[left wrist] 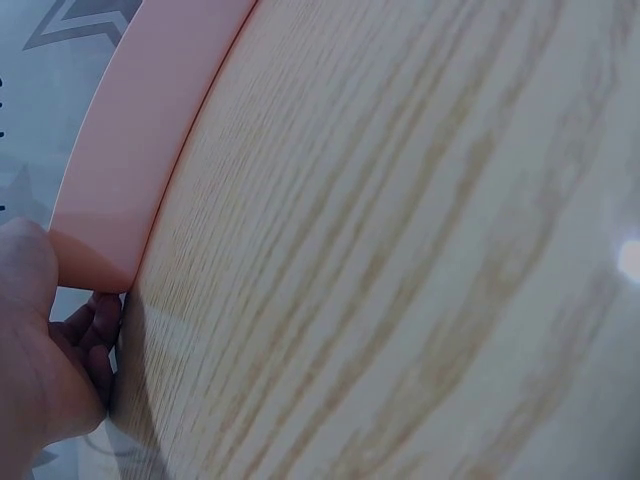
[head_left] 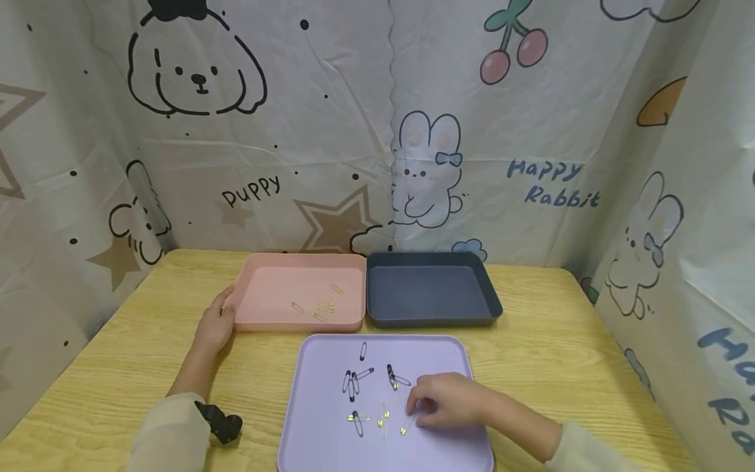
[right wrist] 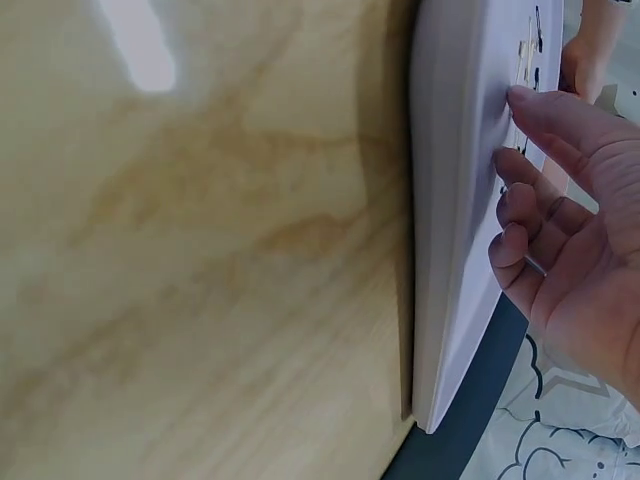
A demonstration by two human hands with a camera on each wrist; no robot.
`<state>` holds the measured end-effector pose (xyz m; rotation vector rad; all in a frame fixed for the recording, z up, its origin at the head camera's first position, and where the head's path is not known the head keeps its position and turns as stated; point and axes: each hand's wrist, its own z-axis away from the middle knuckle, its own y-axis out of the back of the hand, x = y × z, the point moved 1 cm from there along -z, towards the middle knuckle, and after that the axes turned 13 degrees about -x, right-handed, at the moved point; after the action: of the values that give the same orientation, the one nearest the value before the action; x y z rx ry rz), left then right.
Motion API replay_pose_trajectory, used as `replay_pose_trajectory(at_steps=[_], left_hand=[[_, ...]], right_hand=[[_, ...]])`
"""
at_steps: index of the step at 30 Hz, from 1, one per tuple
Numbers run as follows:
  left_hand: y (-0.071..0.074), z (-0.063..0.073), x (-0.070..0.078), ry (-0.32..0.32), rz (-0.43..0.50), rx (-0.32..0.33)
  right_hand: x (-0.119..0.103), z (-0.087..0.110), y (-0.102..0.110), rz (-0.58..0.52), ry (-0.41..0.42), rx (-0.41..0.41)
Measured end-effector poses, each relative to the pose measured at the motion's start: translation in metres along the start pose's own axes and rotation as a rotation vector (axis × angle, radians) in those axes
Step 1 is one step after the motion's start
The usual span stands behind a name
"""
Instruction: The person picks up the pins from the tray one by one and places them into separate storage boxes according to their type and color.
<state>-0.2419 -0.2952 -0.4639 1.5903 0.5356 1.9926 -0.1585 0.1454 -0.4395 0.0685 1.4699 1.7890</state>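
Observation:
My left hand (head_left: 215,326) holds the left side of a pink tray (head_left: 301,325); in the left wrist view the thumb and curled fingers (left wrist: 98,330) sit at its corner. Several gold safety pins (head_left: 297,307) lie in that tray. Over the lilac tray (head_left: 383,455) my right hand (head_left: 445,401) reaches down, fingertips close to a gold safety pin (head_left: 404,431). A gap shows between thumb and forefinger in the right wrist view. Several black safety pins (head_left: 357,425) lie on the lilac tray, some overlapping, with more gold ones among them.
A dark blue tray (head_left: 433,322) stands against the pink tray's right side, behind the lilac one. All three rest on a wooden table (head_left: 548,341). A printed curtain (head_left: 330,131) hangs behind and at both sides. A black device (head_left: 221,423) is on the left wrist.

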Motion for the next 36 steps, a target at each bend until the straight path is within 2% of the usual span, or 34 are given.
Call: replay_pose_trajectory(at_steps=[8, 18, 28, 36], left_hand=[[-0.001, 0.002, -0.002, 0.002, -0.01, -0.007], [0.001, 0.003, -0.003, -0.007, -0.012, 0.006], [0.001, 0.003, 0.0, -0.013, -0.009, 0.0], [0.0, 0.002, 0.0, -0.013, -0.013, -0.012]], right_hand=[[-0.004, 0.001, -0.007, 0.013, 0.025, 0.045], [-0.009, -0.001, -0.011, 0.123, 0.066, 0.098], [-0.005, -0.003, -0.013, 0.041, 0.043, 0.181], [0.001, -0.007, 0.005, 0.041, 0.028, 0.278]])
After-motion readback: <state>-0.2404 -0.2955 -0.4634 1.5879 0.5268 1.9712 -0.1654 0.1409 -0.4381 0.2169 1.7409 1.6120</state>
